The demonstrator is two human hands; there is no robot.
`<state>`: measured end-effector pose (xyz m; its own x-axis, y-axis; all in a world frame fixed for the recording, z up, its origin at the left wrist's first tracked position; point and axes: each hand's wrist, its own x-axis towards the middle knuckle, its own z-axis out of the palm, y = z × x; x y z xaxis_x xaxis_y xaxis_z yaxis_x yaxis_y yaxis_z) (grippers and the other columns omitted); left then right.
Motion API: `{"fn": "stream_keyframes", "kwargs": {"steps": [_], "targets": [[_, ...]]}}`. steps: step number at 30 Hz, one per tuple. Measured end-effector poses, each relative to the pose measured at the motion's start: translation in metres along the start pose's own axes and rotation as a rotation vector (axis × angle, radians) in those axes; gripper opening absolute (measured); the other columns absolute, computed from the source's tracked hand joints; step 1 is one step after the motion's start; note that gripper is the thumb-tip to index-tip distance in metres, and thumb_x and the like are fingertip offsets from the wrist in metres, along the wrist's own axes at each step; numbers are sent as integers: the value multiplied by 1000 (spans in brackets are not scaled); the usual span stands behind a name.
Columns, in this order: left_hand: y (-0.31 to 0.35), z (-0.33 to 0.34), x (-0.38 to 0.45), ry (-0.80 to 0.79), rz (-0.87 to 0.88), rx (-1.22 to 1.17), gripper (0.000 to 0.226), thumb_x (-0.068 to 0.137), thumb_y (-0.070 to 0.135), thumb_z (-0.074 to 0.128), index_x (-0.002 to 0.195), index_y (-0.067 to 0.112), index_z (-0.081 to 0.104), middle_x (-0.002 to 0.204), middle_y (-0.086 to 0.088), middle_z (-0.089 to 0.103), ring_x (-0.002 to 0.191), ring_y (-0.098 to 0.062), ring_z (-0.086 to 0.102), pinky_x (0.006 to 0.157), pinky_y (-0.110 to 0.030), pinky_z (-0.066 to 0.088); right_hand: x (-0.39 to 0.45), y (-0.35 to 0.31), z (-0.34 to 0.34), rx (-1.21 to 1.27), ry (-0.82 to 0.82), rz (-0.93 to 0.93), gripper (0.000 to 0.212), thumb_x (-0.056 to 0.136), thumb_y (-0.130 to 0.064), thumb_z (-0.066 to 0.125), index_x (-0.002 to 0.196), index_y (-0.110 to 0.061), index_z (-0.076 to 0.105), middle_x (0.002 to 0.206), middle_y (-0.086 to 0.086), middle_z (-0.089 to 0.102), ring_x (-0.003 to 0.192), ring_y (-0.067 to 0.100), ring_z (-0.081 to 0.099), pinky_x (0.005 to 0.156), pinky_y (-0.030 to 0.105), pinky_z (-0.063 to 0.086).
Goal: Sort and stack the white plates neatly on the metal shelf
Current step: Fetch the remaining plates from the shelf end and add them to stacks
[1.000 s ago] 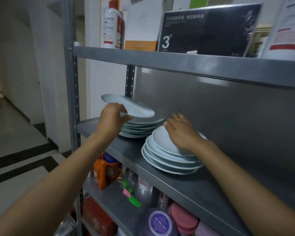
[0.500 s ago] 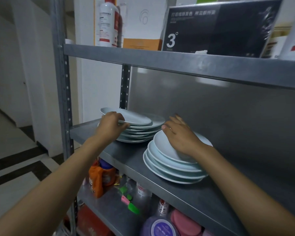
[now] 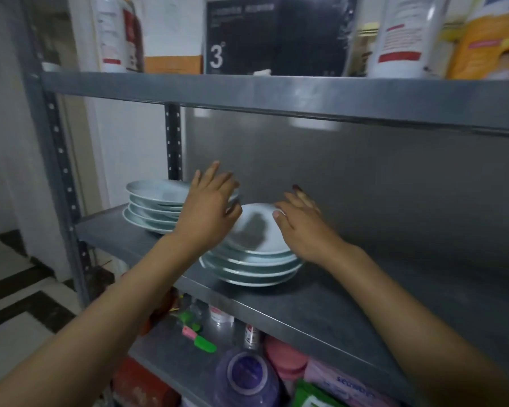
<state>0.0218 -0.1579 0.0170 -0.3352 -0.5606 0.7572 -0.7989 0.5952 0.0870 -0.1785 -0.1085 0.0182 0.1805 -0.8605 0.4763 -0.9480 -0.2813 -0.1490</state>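
Shelves of gray metal [image 3: 321, 312] fill most of the view. The middle shelf holds two piles of white plates, side by side and close together. The left pile [image 3: 153, 207] sits near the corner post [image 3: 174, 142]. The right pile [image 3: 253, 259] sits nearer the front edge, and its top plate is deep like a bowl.

The left hand [image 3: 209, 212] is open with fingers spread wide. It is in front of the gap between the two piles and holds nothing. The right hand [image 3: 303, 227] is open too. Its straight fingers lie on the far right rim of the top plate of the right pile.

On the top shelf stand a black box [image 3: 276, 36] with a big 3 on it and a white bottle [image 3: 400, 36]. On the bottom shelf sits a purple bottle [image 3: 247, 377].
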Motion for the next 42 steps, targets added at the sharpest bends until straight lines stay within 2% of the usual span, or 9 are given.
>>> {"fn": "stream_keyframes", "kwargs": {"steps": [7, 11, 20, 23, 26, 29, 32, 36, 42], "targets": [[155, 34, 6, -110, 244, -77, 52, 82, 28, 38, 124, 2, 56, 135, -18, 52, 136, -40, 33, 109, -55, 25, -94, 85, -58, -228, 101, 32, 44, 102, -29, 29, 137, -8, 43, 155, 13, 25, 147, 24, 5, 118, 34, 0], [244, 61, -2, -136, 310, -165, 55, 80, 20, 46, 131, -1, 49, 142, -19, 45, 139, -38, 28, 113, -51, 19, -162, 147, -94, -288, 116, 134, 43, 101, -28, 32, 134, -5, 48, 153, 14, 30, 146, 26, 11, 118, 35, 4], [444, 110, -38, -235, 391, -488, 54, 90, 17, 52, 141, 5, 38, 154, -12, 29, 146, -29, 12, 116, -48, 12, -333, 271, -169, -361, 59, 501, 45, 94, -29, 37, 123, -1, 57, 141, 21, 46, 140, 34, 30, 117, 40, 17], [500, 124, -53, -269, 412, -555, 54, 92, 21, 51, 142, 6, 37, 155, -11, 27, 146, -26, 10, 117, -45, 9, -385, 308, -193, -399, 37, 665, 52, 88, -29, 40, 131, -1, 50, 142, 20, 45, 137, 34, 33, 116, 37, 18], [548, 136, -60, -303, 422, -606, 54, 95, 23, 49, 144, 7, 34, 156, -9, 24, 147, -24, 7, 118, -44, 5, -436, 346, -217, -481, 64, 825, 61, 75, -31, 32, 122, -2, 57, 124, 22, 56, 121, 38, 47, 107, 43, 32], [581, 145, -65, -321, 399, -635, 53, 96, 25, 44, 145, 7, 33, 156, -9, 25, 147, -24, 7, 118, -45, 5, -479, 370, -237, -548, -5, 1009, 57, 81, -34, 44, 131, -6, 48, 136, 17, 49, 132, 35, 36, 113, 46, 22], [601, 159, -74, -378, 400, -639, 63, 91, 38, 26, 144, 4, 33, 155, -13, 26, 146, -27, 11, 118, -44, 8, -511, 389, -242, -549, -51, 1159, 56, 87, -35, 48, 138, -13, 39, 146, 11, 38, 141, 29, 22, 116, 51, 9], [601, 177, -71, -385, 321, -636, 59, 92, 32, 30, 142, 3, 36, 152, -15, 32, 145, -29, 17, 118, -45, 16, -525, 393, -240, -493, 3, 1261, 42, 92, -21, 39, 132, -21, 51, 136, 5, 51, 136, 27, 31, 113, 61, 6], [598, 172, -70, -352, 284, -655, 53, 93, 26, 36, 138, -2, 42, 147, -18, 39, 143, -33, 21, 116, -47, 21, -524, 403, -230, -451, 115, 1269, 35, 85, -9, 45, 113, -15, 65, 109, 10, 66, 104, 33, 57, 95, 50, 45]]}}
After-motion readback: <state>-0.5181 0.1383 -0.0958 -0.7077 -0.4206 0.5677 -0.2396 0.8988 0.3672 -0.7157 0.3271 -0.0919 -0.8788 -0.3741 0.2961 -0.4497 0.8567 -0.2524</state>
